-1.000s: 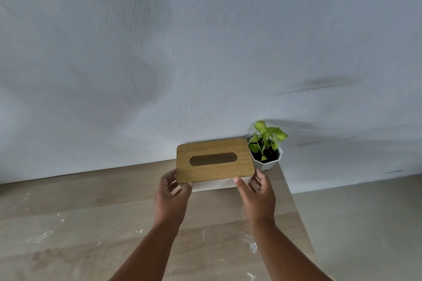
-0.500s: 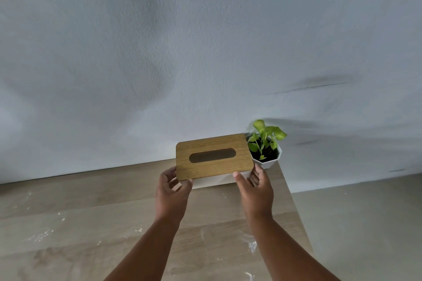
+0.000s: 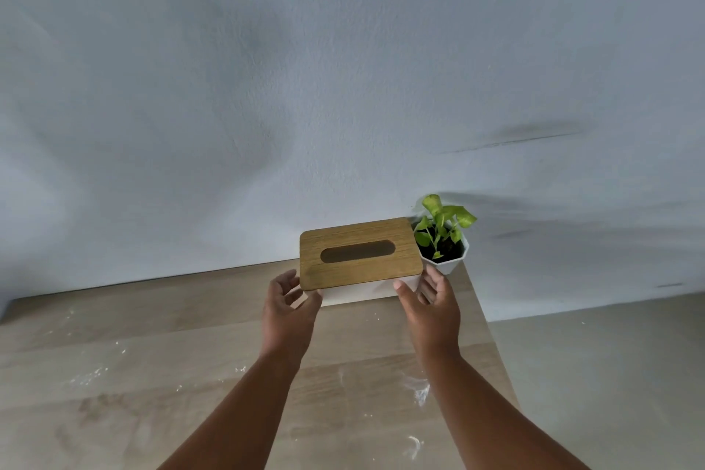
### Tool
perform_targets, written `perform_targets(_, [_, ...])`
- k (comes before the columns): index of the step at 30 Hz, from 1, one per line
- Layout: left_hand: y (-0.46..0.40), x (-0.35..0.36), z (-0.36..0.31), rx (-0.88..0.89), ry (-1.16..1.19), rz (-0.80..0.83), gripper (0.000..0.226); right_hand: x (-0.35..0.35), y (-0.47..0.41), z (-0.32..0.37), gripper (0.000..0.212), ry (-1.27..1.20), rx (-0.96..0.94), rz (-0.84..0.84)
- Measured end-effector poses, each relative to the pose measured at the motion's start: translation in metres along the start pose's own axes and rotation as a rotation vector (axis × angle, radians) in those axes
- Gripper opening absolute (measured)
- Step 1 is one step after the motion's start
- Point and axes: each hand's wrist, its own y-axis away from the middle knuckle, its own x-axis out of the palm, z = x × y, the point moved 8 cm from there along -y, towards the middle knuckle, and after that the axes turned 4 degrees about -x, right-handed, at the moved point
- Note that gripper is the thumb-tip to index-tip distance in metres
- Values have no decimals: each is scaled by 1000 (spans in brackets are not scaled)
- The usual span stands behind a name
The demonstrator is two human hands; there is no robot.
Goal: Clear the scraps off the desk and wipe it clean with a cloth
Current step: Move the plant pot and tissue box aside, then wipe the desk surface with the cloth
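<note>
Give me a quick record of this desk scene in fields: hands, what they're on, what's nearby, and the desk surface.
left hand: grips left end of tissue box
right hand: grips right end of tissue box
tissue box: wooden lid with empty slot, white base, at desk's back right
potted plant: right of box, in the corner
desk: pale wood, white specks and smears
</note>
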Motion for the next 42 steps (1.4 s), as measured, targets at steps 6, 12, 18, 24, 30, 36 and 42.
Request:
perform_targets(6, [23, -20, 0, 24, -16, -32, 50, -18, 15, 8, 73, 79, -44, 19])
perform_targets(12, [54, -40, 11, 65, -41, -19, 50, -42, 45, 11, 73, 214, -107, 78])
perform_targets(18, [92, -51, 38, 111, -147, 60, 47, -73, 85, 2, 64, 339, -176, 126])
perform_targets(24, [149, -74, 71, 152, -354, 75, 50, -107, 141, -15, 54, 521, -267, 172])
perform_targets(30, [223, -100, 113, 235, -524, 105, 53, -155, 211, -31, 33, 669, -356, 215])
perform_targets(36, [294, -115, 141, 322, -646, 122, 55, -206, 261, -62, 33, 797, -373, 296])
perform_targets(42, [342, -103, 161, 367, -715, 195, 56, -223, 302, -85, 45, 982, -467, 417])
